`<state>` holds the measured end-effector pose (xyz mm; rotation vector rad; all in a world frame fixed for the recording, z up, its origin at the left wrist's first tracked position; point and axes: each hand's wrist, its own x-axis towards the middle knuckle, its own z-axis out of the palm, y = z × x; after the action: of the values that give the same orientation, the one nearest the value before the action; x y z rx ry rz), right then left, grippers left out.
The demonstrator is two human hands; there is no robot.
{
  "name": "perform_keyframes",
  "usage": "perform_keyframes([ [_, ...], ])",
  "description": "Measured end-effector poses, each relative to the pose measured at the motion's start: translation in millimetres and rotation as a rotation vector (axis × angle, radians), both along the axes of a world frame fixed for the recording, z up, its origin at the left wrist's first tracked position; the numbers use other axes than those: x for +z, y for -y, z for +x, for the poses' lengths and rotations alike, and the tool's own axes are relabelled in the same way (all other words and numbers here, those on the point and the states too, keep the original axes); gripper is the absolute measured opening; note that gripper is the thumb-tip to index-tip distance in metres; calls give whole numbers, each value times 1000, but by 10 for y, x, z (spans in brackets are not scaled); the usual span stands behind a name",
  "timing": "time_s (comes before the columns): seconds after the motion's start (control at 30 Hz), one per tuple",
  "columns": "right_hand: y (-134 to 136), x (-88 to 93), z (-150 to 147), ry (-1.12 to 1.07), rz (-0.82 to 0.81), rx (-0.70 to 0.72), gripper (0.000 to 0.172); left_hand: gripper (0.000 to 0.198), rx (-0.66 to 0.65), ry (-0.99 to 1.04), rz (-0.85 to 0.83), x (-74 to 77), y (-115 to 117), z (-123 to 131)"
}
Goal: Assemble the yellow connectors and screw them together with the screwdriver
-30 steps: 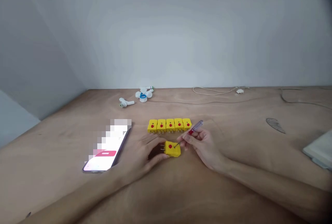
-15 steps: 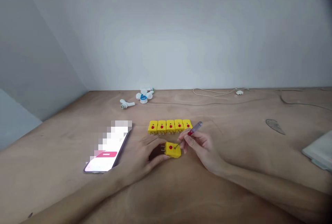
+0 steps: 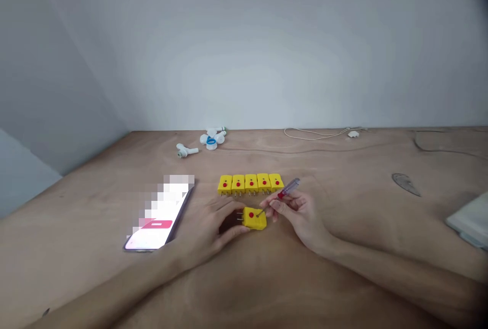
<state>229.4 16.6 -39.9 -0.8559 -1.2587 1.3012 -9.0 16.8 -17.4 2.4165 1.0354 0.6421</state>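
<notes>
A yellow plug (image 3: 254, 219) with a red dot on its face lies on the table, its metal prongs pointing left. My left hand (image 3: 213, 223) grips its left end between thumb and fingers. In my right hand (image 3: 299, 214) is a screwdriver (image 3: 288, 188) with a clear and red handle, held slanted like a pen. Its tip meets the small screw spot right of the red dot. Just beyond, several similar yellow plugs (image 3: 251, 183) stand side by side in a row, prongs toward me.
A lit phone (image 3: 162, 217) lies left of my left hand. White plastic fittings (image 3: 186, 150), one with a blue ring (image 3: 211, 141), are near the wall. A thin cord (image 3: 316, 137) runs along the back. At the right edge sits a pale flat object (image 3: 470, 222).
Both hands, the plug and the screwdriver keep nearly the same positions. The screwdriver handle has shifted very slightly to the right, and the whole view has moved a little.
</notes>
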Motion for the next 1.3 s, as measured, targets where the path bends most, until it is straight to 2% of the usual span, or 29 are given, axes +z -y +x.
perform_keyframes([
  [0.27, 49, 31, 21, 74, 86, 38, 26, 25, -16, -19, -7, -11, -3, -6],
  [0.43, 61, 17, 5, -8, 40, 91, 25, 23, -16, -16, 5, 19, 12, 1],
  [0.63, 16, -14, 2, -44, -30, 50, 23, 23, 3, -35, -8, 46, 28, 11],
  [0.93, 28, 42, 0, -3, 8, 24, 23, 26, -19, -9, 2, 6, 11, 2],
  [1.2, 56, 22, -4, 21, 65, -6, 26, 26, -8, -15, 1, -13, -4, -3],
  [1.3, 75, 7, 1, -2, 85, 31, 23, 26, -4, -9, 8, -14, 0, -10],
])
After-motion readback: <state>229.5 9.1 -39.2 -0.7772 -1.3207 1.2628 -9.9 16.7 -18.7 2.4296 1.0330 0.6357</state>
